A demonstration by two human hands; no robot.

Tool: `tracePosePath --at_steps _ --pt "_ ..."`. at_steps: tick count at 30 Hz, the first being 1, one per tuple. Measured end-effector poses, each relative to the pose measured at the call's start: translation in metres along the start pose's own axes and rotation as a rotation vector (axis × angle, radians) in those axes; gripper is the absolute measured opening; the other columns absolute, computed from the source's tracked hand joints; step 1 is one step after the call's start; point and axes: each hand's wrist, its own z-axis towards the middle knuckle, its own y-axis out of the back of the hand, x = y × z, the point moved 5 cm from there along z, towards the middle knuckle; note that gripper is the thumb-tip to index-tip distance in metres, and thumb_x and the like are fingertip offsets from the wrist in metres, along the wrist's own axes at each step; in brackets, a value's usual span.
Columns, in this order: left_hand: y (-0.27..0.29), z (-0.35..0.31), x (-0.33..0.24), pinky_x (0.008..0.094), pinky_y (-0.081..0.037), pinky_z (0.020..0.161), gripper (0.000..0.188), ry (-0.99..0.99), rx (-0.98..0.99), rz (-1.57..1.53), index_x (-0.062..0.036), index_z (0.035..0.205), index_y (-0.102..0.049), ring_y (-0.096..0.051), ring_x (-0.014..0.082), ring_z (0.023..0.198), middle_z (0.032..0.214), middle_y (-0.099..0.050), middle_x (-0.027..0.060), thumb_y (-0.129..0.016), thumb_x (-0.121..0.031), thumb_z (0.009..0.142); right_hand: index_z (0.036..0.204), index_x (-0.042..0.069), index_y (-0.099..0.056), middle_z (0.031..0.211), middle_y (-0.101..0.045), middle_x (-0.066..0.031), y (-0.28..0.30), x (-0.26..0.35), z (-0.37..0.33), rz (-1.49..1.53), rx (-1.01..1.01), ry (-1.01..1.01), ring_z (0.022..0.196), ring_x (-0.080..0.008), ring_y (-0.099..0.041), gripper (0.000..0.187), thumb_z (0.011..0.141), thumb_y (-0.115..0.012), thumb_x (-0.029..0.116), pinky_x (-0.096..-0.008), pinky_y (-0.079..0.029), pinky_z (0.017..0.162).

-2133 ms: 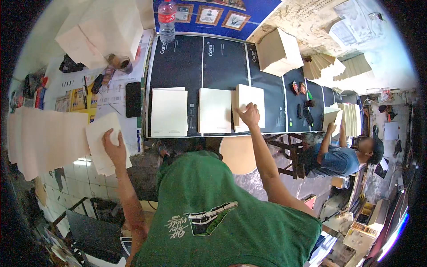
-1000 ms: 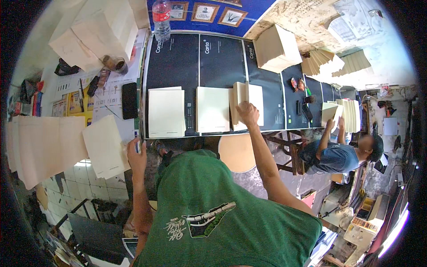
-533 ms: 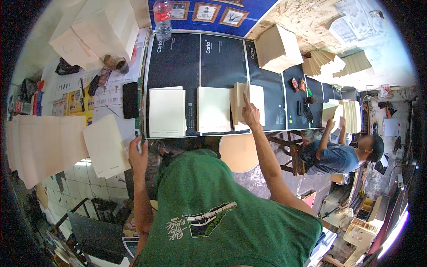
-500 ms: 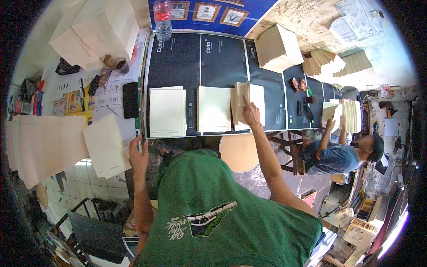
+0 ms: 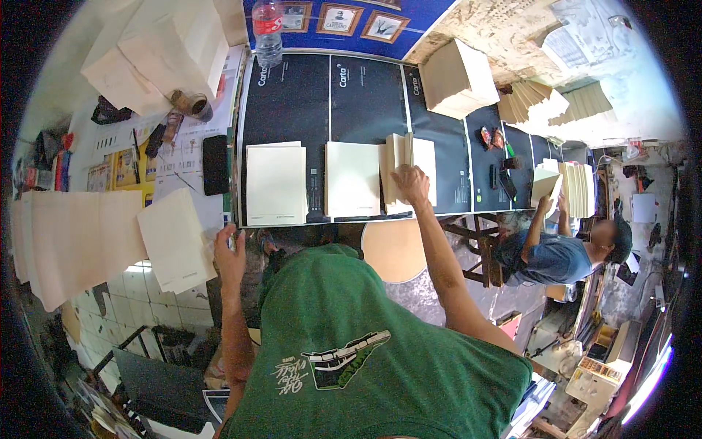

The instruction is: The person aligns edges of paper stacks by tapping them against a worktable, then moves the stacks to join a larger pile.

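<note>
right hand (image 5: 413, 185) on paper stack (image 5: 395, 155), grip unclear; left hand (image 5: 229, 254) loosely parted near black-topped table (image 5: 296, 106); stained wall (image 5: 504, 40).

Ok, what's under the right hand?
A pale paper stack with raised pages lies under the right hand, on the black table covering. The hand hides part of the pages; whatever lies directly beneath the stack is covered.

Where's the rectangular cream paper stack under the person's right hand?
Head view, slightly right of centre: the cream paper stack lies near the close edge of the black-covered table, immediately right of another flat, rectangular cream stack.
</note>
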Motion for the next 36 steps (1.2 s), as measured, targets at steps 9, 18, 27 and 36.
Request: tracePosePath --at_steps 9,18,27,36 --pt "-0.026 0.022 -0.016 0.0394 -0.044 0.090 0.031 -0.089 0.083 -0.100 -0.0016 0.110 -0.060 -0.058 0.0294 0.101 0.105 -0.062 0.0146 -0.068 -0.018 0.084 0.121 0.012 -0.055 0.086 -0.061 -0.0201 -0.012 -0.007 -0.008 -0.051 -0.048 -0.103 0.071 -0.0411 -0.064 0.041 0.081 -0.061 0.014 -0.0504 -0.053 0.062" --pt "-0.098 0.068 0.003 0.0496 -0.036 0.096 0.079 -0.058 -0.066 0.531 0.0087 0.128 -0.044 -0.040 0.0372 0.121 0.130 -0.043 0.0231 -0.061 -0.053 0.082 0.116 -0.006 -0.053 0.124 -0.051 -0.0295 -0.036 0.172 -0.019 -0.059 0.309 -0.004 0.095 -0.0403 -0.064 0.065 0.085 -0.059 0.050 -0.0492 -0.053 0.079" --pt "-0.107 0.055 -0.024 0.0511 -0.027 0.098 0.073 -0.021 -0.074 0.615 0.0078 0.133 -0.038 -0.035 0.0349 0.124 0.142 -0.031 0.0190 -0.064 -0.040 0.084 0.106 0.000 -0.057 0.114 -0.054 -0.0243 -0.057 0.173 -0.024 0.017 0.234 0.062 0.086 -0.0403 -0.064 0.053 0.077 -0.071 0.042 -0.0496 -0.055 0.068" --pt "-0.139 0.080 0.030 0.0480 -0.047 0.083 0.049 -0.056 0.106 0.045 0.0032 0.121 -0.049 -0.061 0.0435 0.093 0.095 -0.064 0.0264 -0.063 -0.030 0.087 0.079 0.002 -0.063 0.080 -0.062 -0.0221 -0.050 0.139 -0.020 0.232 0.091 0.052 0.075 -0.0416 -0.063 0.019 0.079 -0.057 0.020 -0.0504 -0.051 0.068"
